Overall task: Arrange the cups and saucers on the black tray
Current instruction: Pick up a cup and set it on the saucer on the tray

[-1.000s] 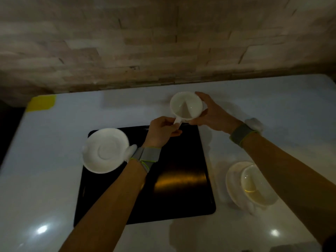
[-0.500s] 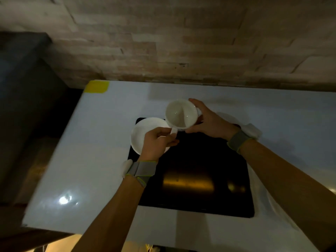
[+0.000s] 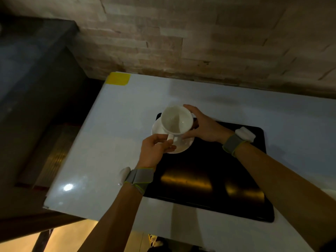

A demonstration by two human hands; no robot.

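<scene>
Nearest: two bare forearms rising from the bottom edge, each with a grey strap at the wrist, a small white device clipped to each. Beneath them, the white tabletop (image 3: 101, 160), its near edge running diagonally from lower left toward the bottom of the view, with darker floor beyond the drop. Bare white surface along the left side, from the near corner up to a yellow tape patch (image 3: 118, 78) at the far left corner.

On the tabletop, a black tray (image 3: 209, 179), flat and glossy, with rounded corners. Its near and right-hand parts bare, showing only amber reflections; plenty of open room there.

Farther in, at the tray's far left corner, a white saucer (image 3: 179, 146), overhanging the tray's left edge slightly. Above it, a white cup (image 3: 176, 119), mouth up, tilted a little toward the camera, handle pointing near. Whether the cup's base touches the saucer: cannot tell, hidden by the cup itself.

Left hand (image 3: 154, 151) closed on the cup's handle, thumb and fingers pinching it from the near side. Right hand (image 3: 201, 126) wrapped around the cup's right wall, fingers curled over the far rim, thumb along the near side.

Beyond the tray, a strip of bare tabletop up to the far edge, then a brick-patterned wall (image 3: 200, 42). At the far left, a dark cabinet (image 3: 36, 70) standing apart from the tabletop's left edge.
</scene>
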